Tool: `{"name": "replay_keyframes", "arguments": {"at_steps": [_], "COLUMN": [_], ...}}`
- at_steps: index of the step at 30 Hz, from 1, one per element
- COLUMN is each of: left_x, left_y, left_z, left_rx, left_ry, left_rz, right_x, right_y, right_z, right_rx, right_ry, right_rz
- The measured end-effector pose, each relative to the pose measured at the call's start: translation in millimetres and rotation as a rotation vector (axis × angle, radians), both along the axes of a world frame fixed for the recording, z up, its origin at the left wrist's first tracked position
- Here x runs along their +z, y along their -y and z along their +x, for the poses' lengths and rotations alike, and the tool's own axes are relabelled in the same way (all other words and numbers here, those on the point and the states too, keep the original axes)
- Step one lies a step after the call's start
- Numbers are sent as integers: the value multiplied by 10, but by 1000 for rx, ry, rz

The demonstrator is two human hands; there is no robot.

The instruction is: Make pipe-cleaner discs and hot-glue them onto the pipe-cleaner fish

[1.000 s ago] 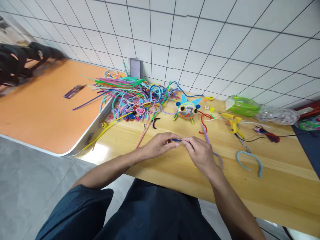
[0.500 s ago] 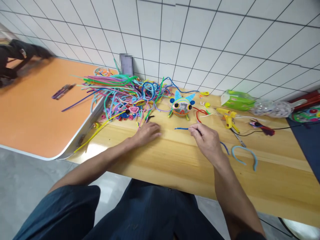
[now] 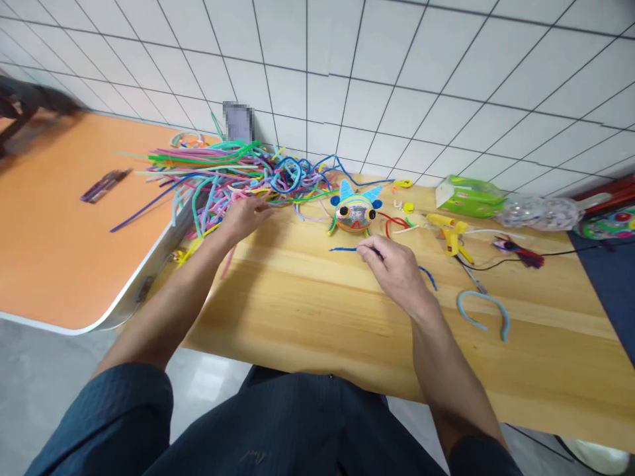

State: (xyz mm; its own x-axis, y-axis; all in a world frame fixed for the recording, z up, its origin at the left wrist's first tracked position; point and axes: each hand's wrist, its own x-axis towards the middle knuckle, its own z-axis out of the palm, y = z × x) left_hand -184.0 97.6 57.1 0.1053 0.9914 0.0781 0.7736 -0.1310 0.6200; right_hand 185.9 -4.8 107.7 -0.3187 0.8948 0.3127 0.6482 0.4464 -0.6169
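Observation:
My right hand point(image 3: 394, 264) pinches a blue pipe cleaner point(image 3: 343, 249) just above the wooden table; one end points left, and the other shows past the wrist. My left hand point(image 3: 244, 218) lies at the near side of a tangled heap of coloured pipe cleaners point(image 3: 208, 165), its fingers loosely bent and apart, with nothing visible held. Below it a pink pipe cleaner point(image 3: 228, 262) sticks out. Behind my right hand stands a small craft animal point(image 3: 356, 213) with black and yellow eyes, light blue ears and a silvery front.
A yellow glue gun point(image 3: 450, 233) lies at right, near a curved light blue pipe cleaner point(image 3: 483, 297). Farther back are a green packet point(image 3: 470, 196) and clear plastic wrapping point(image 3: 538, 215). An orange table point(image 3: 59, 251) adjoins on the left. A tiled wall point(image 3: 377, 86) rises behind.
My left hand has moved left and away from me to the heap, whose near pieces have shifted left. My right hand has moved slightly left with the blue pipe cleaner.

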Motion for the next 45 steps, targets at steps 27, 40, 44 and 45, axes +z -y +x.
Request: {"name": "replay_keyframes", "arguments": {"at_steps": [27,40,44,45], "left_x": [327,293,311,314], "left_y": [723,710,702,699], "left_z": [1828,1733,1728,1732], "left_rx": [-513,-542,-506,-498], "left_ry": [286,114,320,373], "left_rz": [103,108,161,156], "right_x": [125,58,67,71], "right_y": [37,78,74,75], "right_z": [274,159,140,130], "right_rx": [-76,-83,-155,-172], "right_ry": [57,153,18,-12], "right_rz": [48,43,32,30]}}
